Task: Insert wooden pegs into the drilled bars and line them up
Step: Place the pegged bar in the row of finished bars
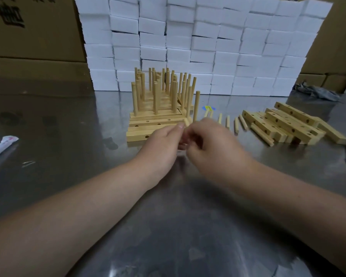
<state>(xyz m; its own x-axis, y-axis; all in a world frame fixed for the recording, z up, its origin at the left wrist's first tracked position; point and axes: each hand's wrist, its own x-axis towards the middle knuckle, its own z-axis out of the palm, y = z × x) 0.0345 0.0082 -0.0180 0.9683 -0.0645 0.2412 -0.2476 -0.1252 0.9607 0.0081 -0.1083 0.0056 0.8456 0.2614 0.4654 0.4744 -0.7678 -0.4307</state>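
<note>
The left hand [164,136] is pinching a peg [186,121] while the right hand [212,144], blurred, is closing near it; its grip I cannot tell. Beyond, pegged bars [156,108] are standing lined up; loose pegs [228,121] and empty bars [288,122] are waiting on the table [188,226].

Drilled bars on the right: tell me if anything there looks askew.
The undrilled-peg spare bars lie in a loose, overlapping heap at mixed angles, not squared up like the pegged bars. Loose pegs are scattered between the two groups. Nothing looks damaged.
</note>
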